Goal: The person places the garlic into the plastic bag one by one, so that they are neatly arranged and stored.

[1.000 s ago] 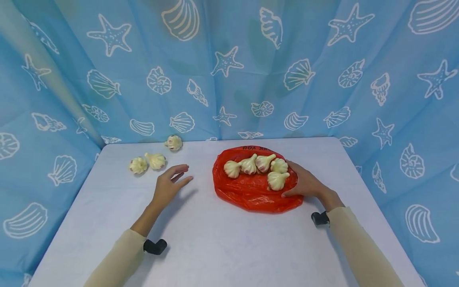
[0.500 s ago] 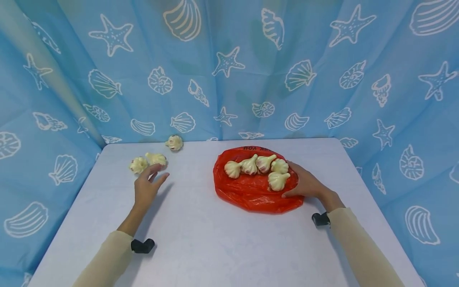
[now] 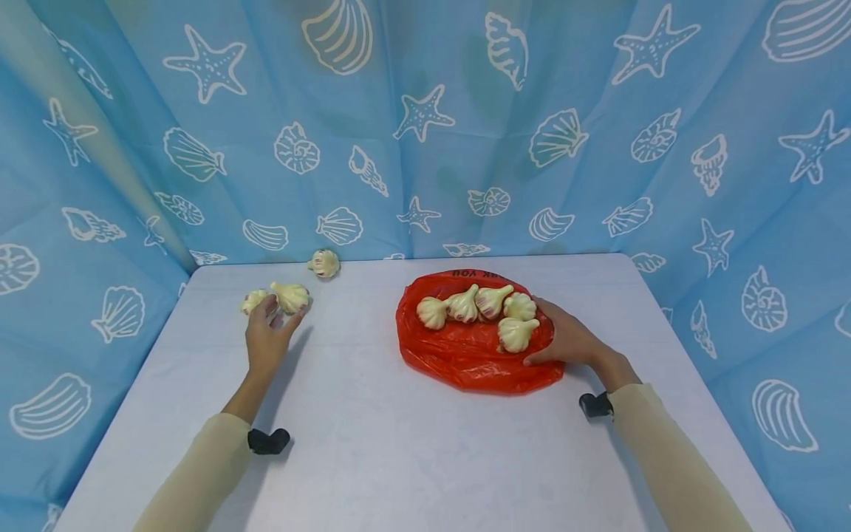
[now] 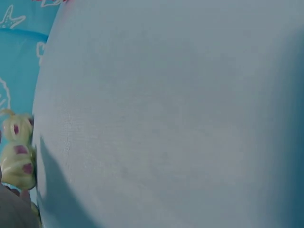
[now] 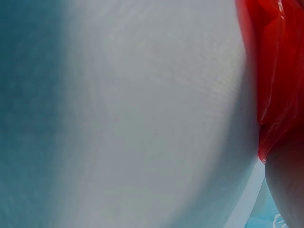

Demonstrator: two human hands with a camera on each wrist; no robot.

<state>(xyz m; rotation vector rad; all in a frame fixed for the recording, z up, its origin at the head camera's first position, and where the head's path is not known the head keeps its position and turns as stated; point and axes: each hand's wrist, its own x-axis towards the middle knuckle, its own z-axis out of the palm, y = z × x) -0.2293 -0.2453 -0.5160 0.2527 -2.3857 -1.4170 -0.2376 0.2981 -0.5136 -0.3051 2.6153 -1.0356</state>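
Note:
At the table's left, my left hand (image 3: 267,341) reaches between two garlic bulbs, fingers spread. One garlic bulb (image 3: 291,298) lies just past the thumb and fingertips; whether they touch it is unclear. The other garlic bulb (image 3: 254,301) is partly covered by the fingers. Garlic also shows at the left edge of the left wrist view. My right hand (image 3: 565,338) holds the right side of a red plastic bag (image 3: 465,373), thumb on the near side, other fingers partly hidden. Several garlic bulbs (image 3: 462,304) are grouped on the bag's red plastic.
A third loose garlic bulb (image 3: 324,264) sits near the table's back edge. The white table (image 3: 412,458) is bordered by a blue curtain (image 3: 372,148) with shell and starfish prints at the back and both sides.
My left hand has moved left from the middle of the table to the loose garlic bulbs. The right hand and the bag have stayed in place.

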